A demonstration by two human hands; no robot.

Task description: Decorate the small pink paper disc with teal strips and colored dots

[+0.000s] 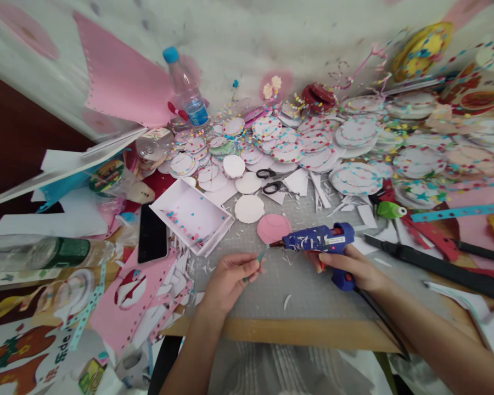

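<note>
My right hand is closed around the handle of a blue hot glue gun, which points left. My left hand pinches a narrow teal strip, perhaps paper, whose upper end is at the gun's nozzle; whether they touch I cannot tell. Just behind the nozzle a pink paper disc lies on the grey cutting mat. Beyond it are a white paper disc and black-handled scissors, with their blades partly hidden under paper.
An open white box with small confetti pieces stands left of the hands, beside a black phone. Stacks of decorated discs line the back. A water bottle stands behind. A black-handled tool lies at right.
</note>
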